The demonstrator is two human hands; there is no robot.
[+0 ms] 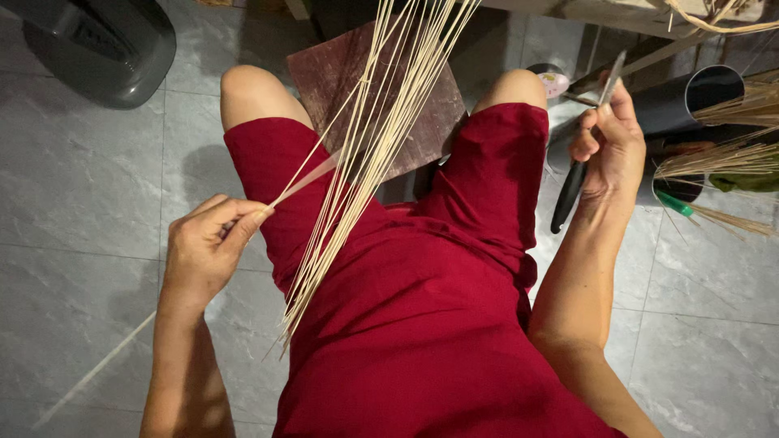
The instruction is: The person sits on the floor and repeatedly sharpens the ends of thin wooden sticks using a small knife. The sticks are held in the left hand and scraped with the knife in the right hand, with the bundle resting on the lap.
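Two bare hands at work, seated person in red shorts (422, 308) seen from above. Landmark: the bundle of thin pale strips (369, 154) lying across the lap, fanning up past the knees over a dark brown board (324, 73) on the floor.

Left hand (207, 247), left of the bundle's lower end: thumb and forefinger pinch one flat pale strip (304, 180), other fingers curled in. That strip runs up-right from the pinch to meet the bundle near its middle; whether it is split off or just lifted, cannot tell.

Right hand (604, 142), well right of the bundle and apart from it: fingers wrapped tight around a knife (584, 154), black handle hanging below the fist, blade pointing up past the thumb. Blade touches no strip.

Further right of the bundle: dark tubes (690, 97) holding more strips, a green-handled tool (675, 203). Up-left of it: a dark plastic bin (105, 49) on the grey tile floor (73, 178).

Risks, judged: the bundle rests loose on the thigh, so pulling the single strip sideways could drag neighbours off the lap. A thin strip pinched near its end may snap or splinter into the fingertips. Knife held bare-bladed close above the right thigh; a slip while bringing it across could nick the leg or the left fingers.
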